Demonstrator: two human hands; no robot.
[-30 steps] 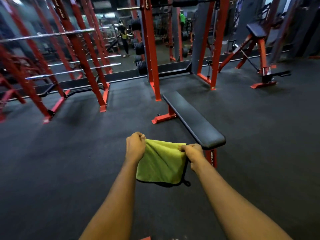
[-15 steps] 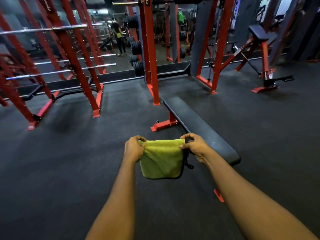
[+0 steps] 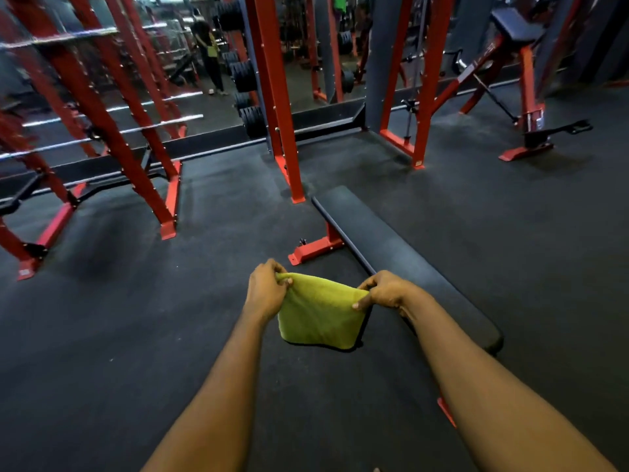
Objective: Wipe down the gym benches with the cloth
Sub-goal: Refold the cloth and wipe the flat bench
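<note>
Your left fingers point(image 3: 280, 284) are curled and pinch the upper left corner of the cloth point(image 3: 318, 318). Your right fingers point(image 3: 362, 301) are clamped on its upper right corner, with the thumb pressed against the near face. Your left hand point(image 3: 267, 289) and right hand point(image 3: 386, 291) are level with each other, both forearms reaching out from the bottom of the view. The top edge of the cloth is stretched between them. The cloth is yellow-green with a dark trim along its lower and right edges, and it hangs free in the air, resting on nothing. Your right hand shows in front of the left edge of the bench point(image 3: 391, 247), just beside the cloth. The bench is flat with a black pad, running from near your right forearm away toward the middle of the room. A red foot point(image 3: 316, 248) sticks out to the left under its far end. It stands on the dark rubber floor point(image 3: 136, 335). Beyond its far end a red rack post point(image 3: 282, 97) is planted, with black weight plates point(image 3: 245, 76) stacked just to the left of it. More red posts and a silver bar point(image 3: 112, 134) stand at the far left. Well apart at the upper right is a second bench point(image 3: 517, 23), raised on a slanted red frame.
</note>
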